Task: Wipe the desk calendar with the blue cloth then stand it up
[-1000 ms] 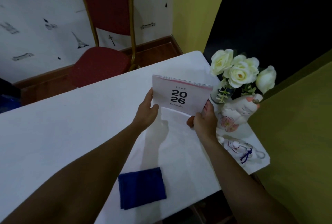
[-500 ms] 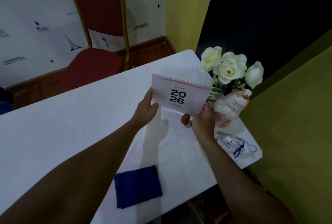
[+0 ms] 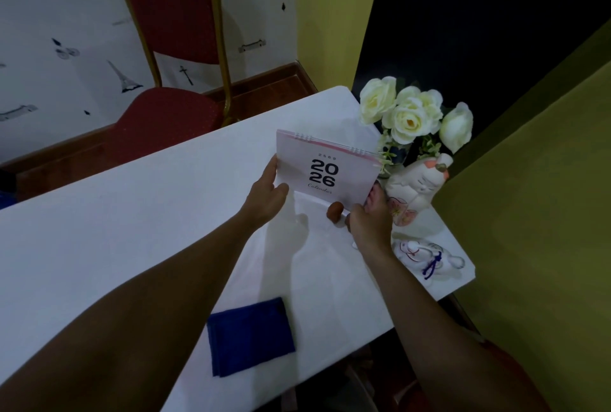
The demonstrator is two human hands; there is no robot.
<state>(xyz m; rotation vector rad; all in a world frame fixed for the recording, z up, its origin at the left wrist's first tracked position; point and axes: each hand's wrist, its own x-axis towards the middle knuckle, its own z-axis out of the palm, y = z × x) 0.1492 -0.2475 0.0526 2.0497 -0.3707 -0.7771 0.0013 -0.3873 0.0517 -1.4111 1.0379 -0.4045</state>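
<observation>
Matt paper desk calendar [image 3: 325, 168] with metal spiral rings [image 3: 303, 137]; soft blue cloth [image 3: 250, 335]; glossy ceramic cat figurine [image 3: 413, 193] at 3 o'clock; smooth white tabletop [image 3: 132, 223].

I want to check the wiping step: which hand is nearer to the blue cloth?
Left, slightly. Both hands, left hand and right hand, hold the calendar, far beyond the folded blue cloth.

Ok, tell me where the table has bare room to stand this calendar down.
Free: the broad white table left of the left hand, toward the red chair; also the strip between calendar and blue cloth. Crowded: the right end, with flowers, cat figurine and small ornament.
</observation>
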